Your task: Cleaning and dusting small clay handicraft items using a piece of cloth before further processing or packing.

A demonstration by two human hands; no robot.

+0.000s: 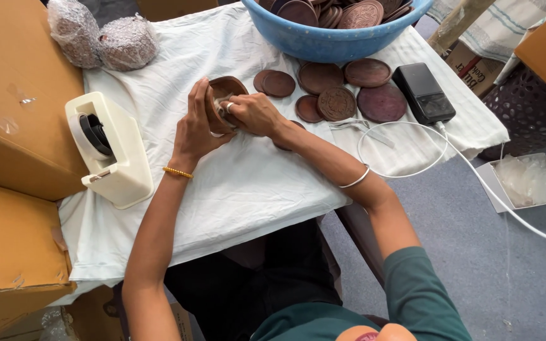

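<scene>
Left hand point(194, 129) cups a stack of round brown discs point(224, 101), tilted on edge above the cloth-covered tabletop point(248, 183); right hand point(254, 113) pinches the stack's face. Cream tape dispenser point(110, 150) just left. Beyond: loose flat carved discs point(336, 95), black rectangular device point(423, 92), then blue plastic basin point(330, 39) full of discs.

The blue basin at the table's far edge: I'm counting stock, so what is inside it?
The blue basin holds a heap of brown round discs, some with stamped patterns. Only the top layer shows; the picture's edge cuts off the basin's far side.
</scene>
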